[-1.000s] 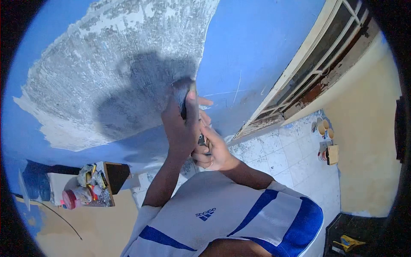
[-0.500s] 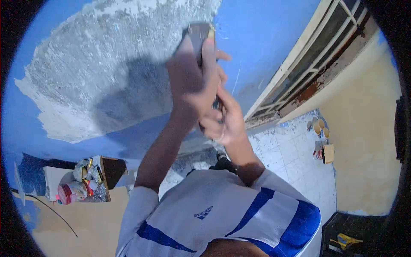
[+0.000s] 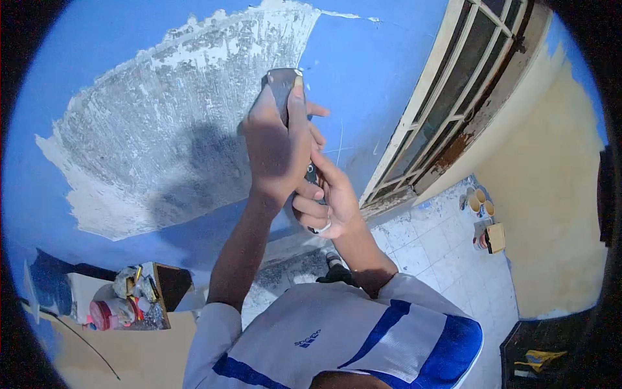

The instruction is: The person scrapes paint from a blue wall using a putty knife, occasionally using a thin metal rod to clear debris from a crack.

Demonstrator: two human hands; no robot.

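A flat scraper-like tool (image 3: 285, 82) with a dark grey blade lies against the wall at the right edge of a rough grey patch (image 3: 149, 129) of bare plaster. Around its blade and upper part my left hand (image 3: 277, 146) is closed, with fingertips near the blade's front edge. My right hand (image 3: 332, 202) grips the dark handle lower down, just below and to the right of my left hand. Blue paint (image 3: 369, 78) borders the patch. Part of the handle is hidden by my fingers.
At the right is a barred window (image 3: 447, 104). Cups (image 3: 479, 202) and a box (image 3: 495, 238) stand on the tiled floor (image 3: 431, 253). A shelf holds jars (image 3: 102, 314) and small items at the lower left. Yellow objects lie in a dark container (image 3: 512, 353) at the lower right.
Both hands and the tool have moved down along the wall, away from the top of the patch. The view has shifted slightly. Both hands keep their hold.
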